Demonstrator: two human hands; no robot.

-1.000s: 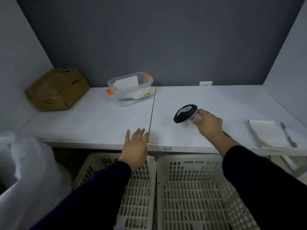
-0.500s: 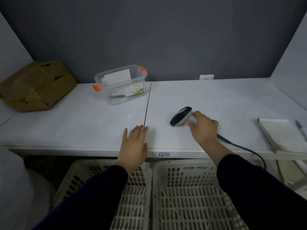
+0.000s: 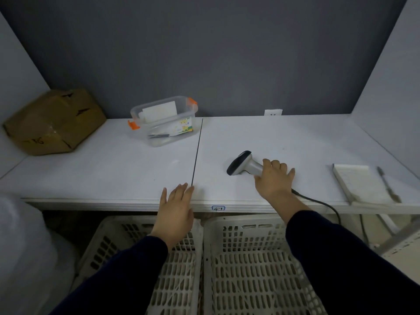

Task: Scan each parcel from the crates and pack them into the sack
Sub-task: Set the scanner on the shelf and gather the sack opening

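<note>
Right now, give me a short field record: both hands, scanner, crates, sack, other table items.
left hand: flat, fingers straight, at table edge
right hand: over scanner handle, grip unclear
scanner: lying on table, corded
crates: two under table front, no parcels visible
sack: white, lower left
other: cardboard box, clear tub, notepad, pen

One wide-angle camera, worn on the head, looks forward and down across the white table (image 3: 113, 169) to the grey back wall (image 3: 216, 53). It sits close, with the crates (image 3: 250, 269) directly below it.
</note>
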